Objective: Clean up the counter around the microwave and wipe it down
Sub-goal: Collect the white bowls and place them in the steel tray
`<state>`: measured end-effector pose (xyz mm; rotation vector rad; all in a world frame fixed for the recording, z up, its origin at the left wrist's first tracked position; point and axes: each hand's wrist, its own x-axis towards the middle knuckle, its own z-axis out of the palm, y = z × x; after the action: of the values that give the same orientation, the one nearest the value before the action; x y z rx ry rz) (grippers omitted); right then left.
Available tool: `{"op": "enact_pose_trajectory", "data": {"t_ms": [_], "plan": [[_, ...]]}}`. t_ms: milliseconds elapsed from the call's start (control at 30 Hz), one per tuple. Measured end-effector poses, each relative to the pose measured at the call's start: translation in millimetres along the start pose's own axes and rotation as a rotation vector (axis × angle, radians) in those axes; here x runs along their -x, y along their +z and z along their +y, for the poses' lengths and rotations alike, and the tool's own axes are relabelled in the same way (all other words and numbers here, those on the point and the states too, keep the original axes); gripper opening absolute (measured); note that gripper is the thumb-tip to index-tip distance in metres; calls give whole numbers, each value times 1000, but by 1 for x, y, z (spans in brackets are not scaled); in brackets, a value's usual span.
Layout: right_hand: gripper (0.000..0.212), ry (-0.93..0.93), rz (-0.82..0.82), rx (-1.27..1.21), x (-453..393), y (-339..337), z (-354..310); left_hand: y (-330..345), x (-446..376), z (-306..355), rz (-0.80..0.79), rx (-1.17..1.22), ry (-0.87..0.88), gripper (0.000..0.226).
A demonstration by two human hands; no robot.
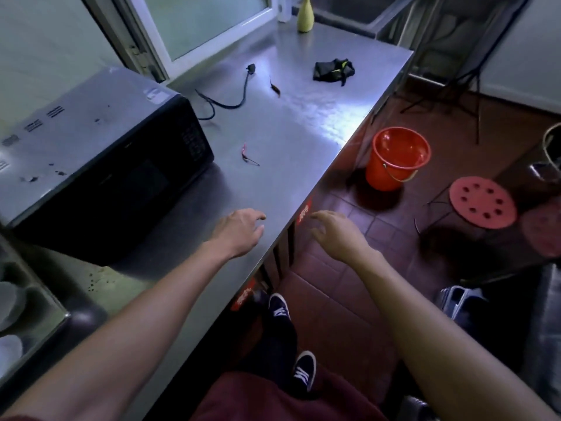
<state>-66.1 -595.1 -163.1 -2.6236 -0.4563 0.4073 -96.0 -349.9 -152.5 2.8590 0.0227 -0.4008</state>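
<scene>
Both hands hold nothing: the left hand (pixel 241 230) is over the counter near its front edge at centre of the frame, fingers relaxed and a little spread; the right hand (pixel 337 232) hangs past the edge over the floor, fingers loosely apart too. I cannot tell if the left palm touches the metal.

The steel counter (pixel 291 123) runs from lower left up to the top centre. The microwave (pixel 100 156) — black front, grey top w/ dark spots — stands at the left. Its black power cord (pixel 233 95) lies loose on the counter, upper centre, plug not connected. A dark cloth (pixel 333 70), crumpled, is further up near the counter's right edge. One red chili (pixel 245 151) lies just right of the microwave, another small dark one (pixel 274 86) beside the cord. A yellow bottle (pixel 305 16) stands at top centre.

On the tiled floor at right — an orange bucket (pixel 396 158) and a pink stool (pixel 482 202).
</scene>
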Motion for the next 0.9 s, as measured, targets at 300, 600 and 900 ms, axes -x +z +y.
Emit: {"op": "enact_pose_trajectory", "data": {"t_ms": [300, 600, 900], "plan": [[42, -38, -101, 116, -122, -25, 8, -6, -118, -32, 29, 182, -151, 39], [41, -126, -181, 165, -240, -50, -13, -15, -216, -97, 89, 366, -396, 42], [40, -225, -286, 201, -327, -46, 2, -11, -287, -109, 180, 402, -533, 20]]}}
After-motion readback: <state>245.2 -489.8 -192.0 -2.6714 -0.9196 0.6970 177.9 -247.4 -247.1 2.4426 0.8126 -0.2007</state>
